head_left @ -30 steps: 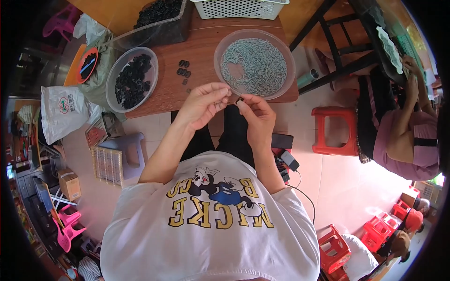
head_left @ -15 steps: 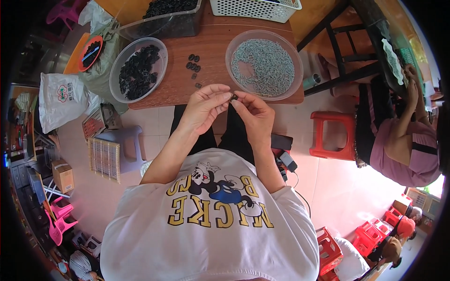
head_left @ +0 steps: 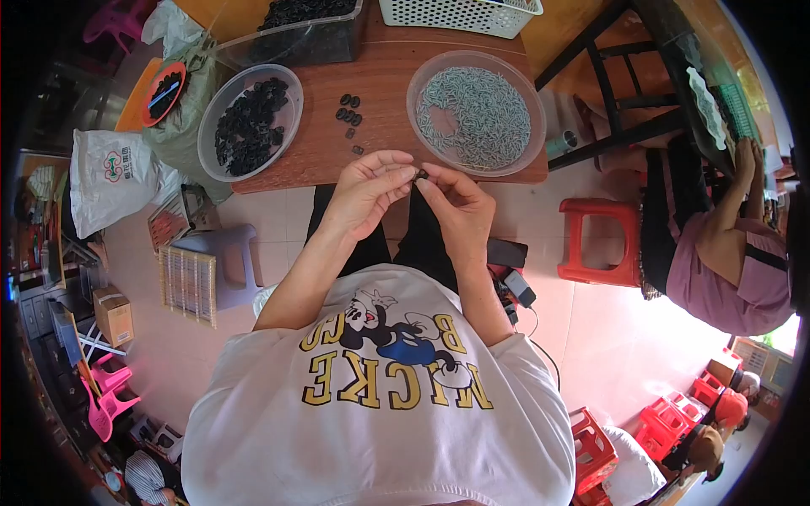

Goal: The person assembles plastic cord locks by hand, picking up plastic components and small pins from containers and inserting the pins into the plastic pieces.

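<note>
My left hand (head_left: 371,192) and my right hand (head_left: 460,207) meet just in front of the table's near edge. Between their thumbs and index fingertips they pinch a small black plastic part (head_left: 420,175), mostly hidden by the fingers. Beyond my left hand, several small black oval parts (head_left: 348,114) lie loose on the wooden table (head_left: 337,164). To their left, a clear round bowl (head_left: 295,110) holds a heap of black parts (head_left: 249,126). On the right, another clear bowl (head_left: 536,126) is full of silvery screws (head_left: 489,110), with a bare patch of its bottom showing.
A clear bin of black parts (head_left: 308,46) and a white perforated basket (head_left: 460,21) stand at the table's back. Sacks (head_left: 114,181) are at the left. A red stool (head_left: 599,240) stands to the right, near a seated person in purple (head_left: 717,270).
My hands keep nearly the same pose around the black part. The table and bowls have shifted very slightly in view. At the right, the seated person's hands have moved.
</note>
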A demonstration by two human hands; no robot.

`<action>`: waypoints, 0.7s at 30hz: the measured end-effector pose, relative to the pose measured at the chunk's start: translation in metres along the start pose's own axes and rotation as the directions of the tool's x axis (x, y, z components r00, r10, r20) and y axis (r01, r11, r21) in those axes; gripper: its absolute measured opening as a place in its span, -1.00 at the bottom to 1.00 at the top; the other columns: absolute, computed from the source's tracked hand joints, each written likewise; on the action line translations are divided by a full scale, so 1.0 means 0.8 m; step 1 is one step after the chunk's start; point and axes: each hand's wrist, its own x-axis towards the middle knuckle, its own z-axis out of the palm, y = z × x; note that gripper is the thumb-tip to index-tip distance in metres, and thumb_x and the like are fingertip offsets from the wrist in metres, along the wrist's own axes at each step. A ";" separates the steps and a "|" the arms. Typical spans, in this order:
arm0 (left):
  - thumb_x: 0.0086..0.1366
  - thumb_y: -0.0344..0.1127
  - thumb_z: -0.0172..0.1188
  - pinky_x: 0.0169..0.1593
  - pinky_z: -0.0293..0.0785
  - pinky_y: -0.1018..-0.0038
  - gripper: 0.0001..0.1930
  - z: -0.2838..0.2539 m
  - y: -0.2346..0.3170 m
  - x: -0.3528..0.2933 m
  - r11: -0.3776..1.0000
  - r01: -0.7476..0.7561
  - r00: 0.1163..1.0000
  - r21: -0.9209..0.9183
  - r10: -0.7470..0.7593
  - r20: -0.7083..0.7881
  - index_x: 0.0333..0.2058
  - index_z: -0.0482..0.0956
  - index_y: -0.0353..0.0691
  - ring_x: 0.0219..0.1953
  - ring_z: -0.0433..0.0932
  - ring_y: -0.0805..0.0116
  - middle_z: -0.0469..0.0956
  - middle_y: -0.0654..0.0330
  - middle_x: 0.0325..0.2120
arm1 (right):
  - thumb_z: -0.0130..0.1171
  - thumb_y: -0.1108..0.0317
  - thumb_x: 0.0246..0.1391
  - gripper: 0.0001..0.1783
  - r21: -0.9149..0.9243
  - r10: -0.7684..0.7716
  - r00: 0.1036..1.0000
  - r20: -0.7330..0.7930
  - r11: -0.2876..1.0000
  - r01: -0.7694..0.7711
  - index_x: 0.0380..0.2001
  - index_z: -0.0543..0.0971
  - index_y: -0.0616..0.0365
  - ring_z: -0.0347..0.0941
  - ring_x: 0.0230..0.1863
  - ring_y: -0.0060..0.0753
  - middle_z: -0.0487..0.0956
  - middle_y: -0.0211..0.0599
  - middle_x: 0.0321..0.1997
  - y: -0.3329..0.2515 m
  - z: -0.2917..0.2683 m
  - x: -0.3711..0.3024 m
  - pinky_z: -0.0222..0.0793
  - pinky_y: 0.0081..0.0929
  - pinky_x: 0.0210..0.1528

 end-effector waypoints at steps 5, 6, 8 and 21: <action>0.16 -0.51 0.20 -0.26 0.50 0.63 -0.80 -0.001 -0.001 0.000 1.000 0.020 1.000 -0.015 -0.020 -0.001 -0.21 0.51 -0.31 -0.38 0.54 0.51 0.58 0.18 -0.36 | 0.24 0.52 -0.05 -0.74 0.001 -0.007 1.000 -0.004 1.000 0.007 -0.21 0.61 0.22 0.39 -0.40 -0.75 0.56 -0.44 -0.37 0.000 -0.001 -0.001 0.32 -0.76 -0.32; 0.15 -0.51 0.20 -0.27 0.50 0.63 -0.80 -0.001 -0.002 0.000 0.999 0.028 1.000 -0.028 -0.028 -0.003 -0.21 0.51 -0.31 -0.38 0.54 0.51 0.58 0.18 -0.36 | 0.24 0.52 -0.06 -0.75 -0.001 -0.011 1.000 -0.007 1.000 0.011 -0.22 0.61 0.23 0.39 -0.40 -0.74 0.56 -0.43 -0.37 0.001 -0.001 -0.001 0.32 -0.76 -0.32; 0.15 -0.51 0.21 -0.27 0.50 0.63 -0.80 0.000 -0.003 -0.001 1.000 0.011 1.000 -0.005 -0.011 -0.022 -0.22 0.52 -0.31 -0.39 0.54 0.50 0.58 0.17 -0.36 | 0.24 0.52 -0.06 -0.75 -0.062 -0.039 0.999 -0.019 0.997 0.038 -0.23 0.61 0.23 0.40 -0.41 -0.72 0.56 -0.41 -0.38 -0.004 0.001 -0.003 0.33 -0.75 -0.32; 0.13 -0.54 0.21 -0.28 0.48 0.61 -0.81 0.005 0.002 -0.011 0.968 -0.133 0.987 0.214 0.149 -0.058 -0.24 0.53 -0.36 -0.38 0.56 0.49 0.60 0.14 -0.40 | 0.24 0.56 -0.09 -0.76 -0.387 -0.312 0.949 0.045 0.870 0.305 -0.26 0.59 0.27 0.47 -0.44 -0.49 0.57 -0.23 -0.40 -0.021 0.008 -0.010 0.36 -0.64 -0.37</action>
